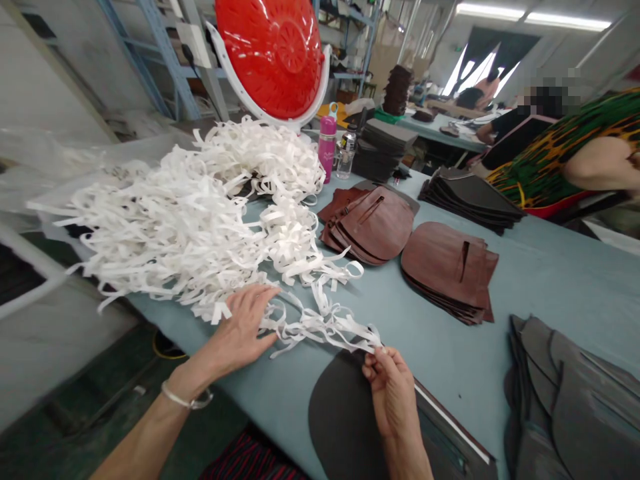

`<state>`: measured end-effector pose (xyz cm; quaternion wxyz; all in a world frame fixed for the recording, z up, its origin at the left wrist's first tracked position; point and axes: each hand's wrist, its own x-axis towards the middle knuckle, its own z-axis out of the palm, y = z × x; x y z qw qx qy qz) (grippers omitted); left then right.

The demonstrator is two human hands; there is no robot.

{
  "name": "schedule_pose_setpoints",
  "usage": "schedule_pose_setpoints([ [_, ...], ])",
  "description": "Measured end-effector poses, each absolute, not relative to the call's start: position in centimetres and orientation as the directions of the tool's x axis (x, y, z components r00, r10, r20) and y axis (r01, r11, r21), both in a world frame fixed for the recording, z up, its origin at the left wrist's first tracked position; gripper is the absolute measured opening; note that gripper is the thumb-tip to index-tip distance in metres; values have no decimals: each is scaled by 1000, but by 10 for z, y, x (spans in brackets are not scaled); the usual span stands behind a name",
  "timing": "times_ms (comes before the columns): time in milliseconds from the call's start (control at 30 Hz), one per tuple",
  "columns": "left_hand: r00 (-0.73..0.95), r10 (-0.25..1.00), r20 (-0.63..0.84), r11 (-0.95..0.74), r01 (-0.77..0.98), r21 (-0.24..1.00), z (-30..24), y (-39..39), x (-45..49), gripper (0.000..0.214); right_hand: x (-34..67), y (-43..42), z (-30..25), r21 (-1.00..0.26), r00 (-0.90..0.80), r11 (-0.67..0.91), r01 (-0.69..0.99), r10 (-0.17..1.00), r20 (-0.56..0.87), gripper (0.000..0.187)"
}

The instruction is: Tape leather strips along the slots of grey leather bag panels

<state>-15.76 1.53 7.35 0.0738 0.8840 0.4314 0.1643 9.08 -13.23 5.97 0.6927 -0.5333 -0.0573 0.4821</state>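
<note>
Pinching white strips [325, 327], your right hand [393, 383] sits over a dark panel [343, 410] on the worktop [550, 267]. Your left hand [243, 328] spreads loosely, unclenched, beside them.

Top edge cut the red disc [290, 53]; right edge, the grey stack [590, 400]. Right hand [393, 387] hid part of the dark panel [340, 413]. I couldn't read the pink bottle [327, 150]; a co-worker's head [547, 99] was blurred.

The strips [200, 223] are white, the table [560, 280] blue-green.
</note>
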Motion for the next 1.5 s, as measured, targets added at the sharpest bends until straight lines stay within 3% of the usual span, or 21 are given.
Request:
schedule_pose_setpoints([
  [200,754,611,240,-754,464,465,99,-35,-97,55,66,-122,66,-720,428,25,-693,819,-383,15],
  [267,771,579,265,-787,444,427,84,-37,-78,43,66,-125,69,-699,399,25,-715,835,-378,13],
  [500,676,655,338,-755,596,273,50,16,-82,20,86,-158,71,-686,339,-28,-727,855,-394,16],
  [633,635,697,334,-711,673,203,57,47,-105,28,93,-163,74,-687,382,47,-726,857,-345,16],
  [800,520,793,318,-582,801,141,56,75,-132,30,131,-181,73,-712,564,183,-678,750,-345,15],
  [867,558,779,287,-608,784,126,55,75,-135,33,143,-189,71,-817,619,95,-569,704,-349,19],
  [1000,711,672,207,-741,653,158,68,55,-130,58,138,-185,69,-961,725,-123,-248,635,-268,30],
  [1167,742,632,224,-773,582,255,94,24,-122,57,105,-151,74,-972,611,-178,151,790,-50,24],
  [1233,718,643,264,-762,569,308,98,15,-116,45,96,-136,73,-893,547,-137,428,826,136,23],
  [1333,684,657,317,-750,551,366,95,4,-100,28,88,-118,67,-638,423,-113,761,832,358,30],
  [1433,675,652,346,-755,537,376,87,-2,-78,25,83,-104,61,-435,303,-113,893,867,397,37],
  [1500,668,652,359,-756,538,374,81,-3,-66,23,79,-96,58,-400,269,-105,911,885,381,35],
])
